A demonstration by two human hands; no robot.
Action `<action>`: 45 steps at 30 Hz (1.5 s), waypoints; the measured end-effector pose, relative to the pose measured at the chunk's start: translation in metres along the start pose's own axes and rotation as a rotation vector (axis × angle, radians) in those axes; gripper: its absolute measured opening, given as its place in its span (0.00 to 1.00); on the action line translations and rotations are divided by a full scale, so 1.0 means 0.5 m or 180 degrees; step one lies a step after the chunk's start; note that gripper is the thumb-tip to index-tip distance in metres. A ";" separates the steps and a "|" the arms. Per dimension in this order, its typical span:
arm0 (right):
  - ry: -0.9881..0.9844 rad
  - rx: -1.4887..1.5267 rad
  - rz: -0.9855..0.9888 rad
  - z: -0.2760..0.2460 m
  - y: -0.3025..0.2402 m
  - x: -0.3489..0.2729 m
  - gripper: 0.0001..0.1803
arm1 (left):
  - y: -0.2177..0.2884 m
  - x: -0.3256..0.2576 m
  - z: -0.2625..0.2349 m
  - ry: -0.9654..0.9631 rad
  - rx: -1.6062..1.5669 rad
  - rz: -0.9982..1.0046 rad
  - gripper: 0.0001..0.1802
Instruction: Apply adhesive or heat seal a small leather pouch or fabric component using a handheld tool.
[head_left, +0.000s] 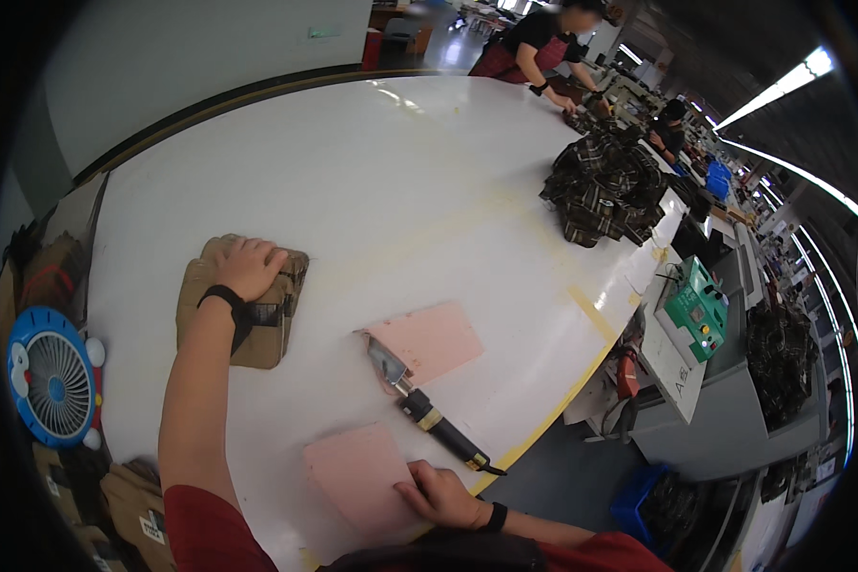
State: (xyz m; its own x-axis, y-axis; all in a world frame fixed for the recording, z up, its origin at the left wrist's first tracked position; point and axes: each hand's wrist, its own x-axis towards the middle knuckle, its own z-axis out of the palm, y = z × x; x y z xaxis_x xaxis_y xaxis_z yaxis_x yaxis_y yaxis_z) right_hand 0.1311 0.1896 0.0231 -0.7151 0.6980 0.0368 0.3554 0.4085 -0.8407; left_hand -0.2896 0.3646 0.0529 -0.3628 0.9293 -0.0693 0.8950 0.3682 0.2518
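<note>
Tan folded fabric pieces, stacked, lie under the left hand, which presses flat on top with fingers spread. Nearer the body, the right hand rests fingertips on the edge of a pink paper sheet, not gripping. Between the hands, a black-handled heat tool lies on a second pink sheet on the white table.

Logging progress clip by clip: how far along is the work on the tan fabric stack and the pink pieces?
Done: nothing clearly finished.
In hand: left hand presses on the tan fabric stack; right hand touches the near pink piece.
Left: the far pink piece lies under the blade of the black-handled tool, which neither hand holds.
</note>
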 end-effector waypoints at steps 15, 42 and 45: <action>0.0416 0.0229 -0.0280 0.006 0.009 -0.001 0.13 | 0.005 -0.286 -0.046 0.1210 -0.0586 0.0223 0.31; 0.0525 0.0071 -0.0483 0.009 0.010 -0.003 0.13 | -0.229 -0.389 0.134 0.1543 -0.1464 -0.1478 0.41; 0.0453 0.0071 -0.0440 0.015 0.007 -0.002 0.13 | -0.311 -0.364 0.145 0.1398 -0.1969 -0.1587 0.27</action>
State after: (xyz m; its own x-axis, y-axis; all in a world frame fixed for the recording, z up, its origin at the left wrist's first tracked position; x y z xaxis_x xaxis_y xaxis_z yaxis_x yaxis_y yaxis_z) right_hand 0.1287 0.1861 0.0161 -0.6633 0.7129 0.2276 0.2452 0.4944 -0.8340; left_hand -0.3438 0.1406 -0.0438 -0.8506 0.5248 0.0332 0.3544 0.5255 0.7735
